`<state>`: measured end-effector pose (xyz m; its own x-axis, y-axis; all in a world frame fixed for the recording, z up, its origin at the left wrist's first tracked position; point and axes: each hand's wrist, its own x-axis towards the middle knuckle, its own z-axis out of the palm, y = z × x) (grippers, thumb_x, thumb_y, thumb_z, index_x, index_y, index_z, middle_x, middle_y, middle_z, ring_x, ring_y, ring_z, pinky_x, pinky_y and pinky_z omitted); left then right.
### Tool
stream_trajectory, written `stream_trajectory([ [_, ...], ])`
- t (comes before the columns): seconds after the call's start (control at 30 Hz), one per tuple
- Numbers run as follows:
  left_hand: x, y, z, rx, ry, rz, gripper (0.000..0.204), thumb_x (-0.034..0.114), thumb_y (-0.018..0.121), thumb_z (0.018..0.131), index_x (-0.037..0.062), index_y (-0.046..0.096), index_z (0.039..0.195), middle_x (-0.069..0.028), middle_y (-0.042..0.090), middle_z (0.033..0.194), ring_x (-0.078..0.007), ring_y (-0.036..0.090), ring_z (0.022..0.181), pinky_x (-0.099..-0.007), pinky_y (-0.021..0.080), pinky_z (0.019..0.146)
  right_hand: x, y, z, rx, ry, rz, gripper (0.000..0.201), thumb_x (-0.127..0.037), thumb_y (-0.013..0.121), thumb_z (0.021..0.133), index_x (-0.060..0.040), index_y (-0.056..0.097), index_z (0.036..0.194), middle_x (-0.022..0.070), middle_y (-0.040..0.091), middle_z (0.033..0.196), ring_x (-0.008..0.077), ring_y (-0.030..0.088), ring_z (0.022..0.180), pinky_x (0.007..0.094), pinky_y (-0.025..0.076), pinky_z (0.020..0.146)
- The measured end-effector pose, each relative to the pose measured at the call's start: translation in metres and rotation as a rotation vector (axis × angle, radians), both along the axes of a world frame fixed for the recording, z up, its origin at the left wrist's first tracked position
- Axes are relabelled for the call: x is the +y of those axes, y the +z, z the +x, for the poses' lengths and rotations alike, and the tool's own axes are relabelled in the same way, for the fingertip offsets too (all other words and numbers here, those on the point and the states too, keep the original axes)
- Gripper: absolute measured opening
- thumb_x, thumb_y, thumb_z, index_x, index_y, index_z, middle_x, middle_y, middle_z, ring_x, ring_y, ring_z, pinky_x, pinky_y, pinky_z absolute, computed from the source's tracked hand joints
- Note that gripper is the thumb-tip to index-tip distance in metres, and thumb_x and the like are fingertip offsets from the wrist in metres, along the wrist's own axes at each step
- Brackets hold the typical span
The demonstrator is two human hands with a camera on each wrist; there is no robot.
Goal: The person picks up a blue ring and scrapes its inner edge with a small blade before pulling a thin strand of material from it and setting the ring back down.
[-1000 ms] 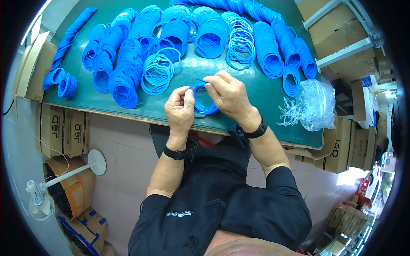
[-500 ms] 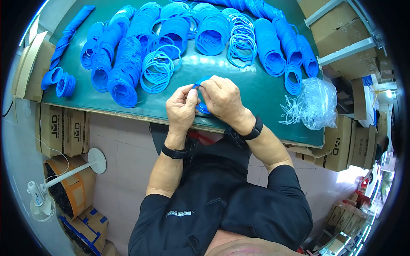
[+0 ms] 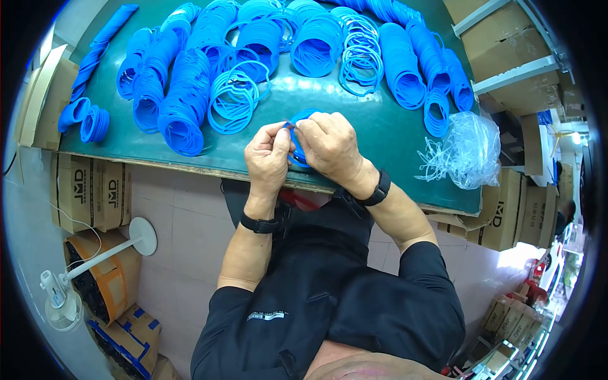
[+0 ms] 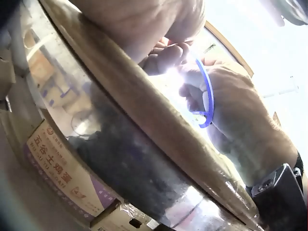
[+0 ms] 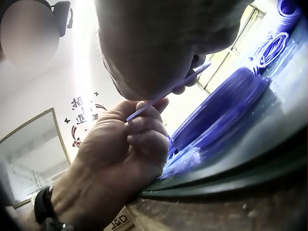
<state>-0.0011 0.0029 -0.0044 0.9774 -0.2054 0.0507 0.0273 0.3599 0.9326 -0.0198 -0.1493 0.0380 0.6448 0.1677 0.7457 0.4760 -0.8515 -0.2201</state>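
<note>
Between the two hands, near the table's front edge, a thin blue ring (image 4: 209, 89) is pinched. The left hand (image 3: 268, 155) grips it between thumb and fingers. Close beside it the right hand (image 3: 330, 149) holds the same ring with curled fingers, its fingertips nearly meeting the left ones. In the right wrist view the blue strip (image 5: 153, 102) passes between both hands. A small stack of blue rings (image 3: 300, 152) lies on the green table (image 3: 373, 158), partly hidden behind the right hand.
Rows of stacked blue rings (image 3: 183, 126) line the table's far side. A clear plastic bag (image 3: 472, 152) lies at the right, two short blue coils (image 3: 95, 124) at the left. Cardboard boxes (image 3: 500, 215) stand beside the table; a white fan (image 3: 63, 304) is at lower left.
The right hand has moved slightly left and closer to the left hand, fingers more curled over the ring. The head view has shifted a little.
</note>
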Motion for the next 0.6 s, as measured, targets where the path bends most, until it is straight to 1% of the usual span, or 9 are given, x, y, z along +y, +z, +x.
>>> stream_trajectory([
  [0.07, 0.0, -0.0012, 0.0007, 0.001, 0.018, -0.004, 0.017, 0.012, 0.063, 0.106, -0.0006, 0.071, 0.113, -0.0016, 0.068, 0.078, -0.0028, 0.057, 0.06, -0.0181, 0.044, 0.051, -0.0008, -0.0006, -0.0012, 0.025, 0.049, -0.024, 0.016, -0.008, 0.069, 0.08, -0.011, 0.053, 0.077, 0.0048, 0.051, 0.069, 0.024, 0.055, 0.06, 0.0391, 0.04, 0.057],
  [0.17, 0.0004, -0.0004, 0.0016, -0.003, 0.007, -0.029, 0.017, 0.012, 0.063, 0.106, -0.0008, 0.071, 0.113, -0.0013, 0.068, 0.078, -0.0027, 0.056, 0.06, -0.0179, 0.043, 0.051, -0.0002, -0.0001, 0.0009, -0.024, 0.023, 0.019, 0.016, -0.007, 0.068, 0.08, -0.0109, 0.053, 0.077, 0.0045, 0.051, 0.069, 0.0238, 0.055, 0.061, 0.039, 0.04, 0.058],
  [0.27, 0.0002, -0.0002, 0.0023, -0.015, -0.014, -0.016, 0.017, 0.012, 0.064, 0.106, -0.001, 0.07, 0.113, -0.0011, 0.067, 0.078, -0.0026, 0.056, 0.061, -0.0177, 0.043, 0.051, 0.0004, -0.0017, 0.0007, -0.004, 0.006, 0.001, 0.015, -0.007, 0.068, 0.078, -0.0111, 0.053, 0.077, 0.004, 0.05, 0.069, 0.0233, 0.055, 0.062, 0.0388, 0.04, 0.059],
  [0.37, 0.0023, -0.0044, 0.0026, -0.005, -0.002, -0.057, 0.016, 0.012, 0.064, 0.106, -0.0009, 0.07, 0.112, -0.0011, 0.067, 0.078, -0.0025, 0.056, 0.061, -0.0177, 0.043, 0.052, -0.0001, -0.0008, -0.0007, 0.013, 0.059, -0.024, 0.015, -0.007, 0.068, 0.077, -0.011, 0.054, 0.077, 0.004, 0.05, 0.07, 0.0231, 0.056, 0.063, 0.0385, 0.04, 0.06],
  [0.47, 0.0033, -0.0043, 0.0033, 0.002, -0.01, -0.076, 0.016, 0.013, 0.064, 0.106, -0.0008, 0.07, 0.112, -0.001, 0.067, 0.078, -0.0025, 0.056, 0.06, -0.0178, 0.043, 0.052, 0.0002, -0.0013, -0.0003, -0.03, 0.056, 0.01, 0.014, -0.007, 0.068, 0.078, -0.0106, 0.055, 0.079, 0.0041, 0.05, 0.071, 0.023, 0.056, 0.064, 0.0386, 0.04, 0.061],
  [0.6, 0.0025, -0.0055, 0.0039, 0.008, -0.01, -0.064, 0.017, 0.013, 0.064, 0.106, -0.001, 0.07, 0.112, -0.0009, 0.067, 0.078, -0.0024, 0.055, 0.06, -0.0176, 0.042, 0.052, -0.0018, -0.0011, -0.0011, 0.007, 0.034, -0.012, 0.012, -0.008, 0.068, 0.078, -0.0102, 0.056, 0.08, 0.0041, 0.05, 0.071, 0.0232, 0.056, 0.064, 0.0388, 0.04, 0.061],
])
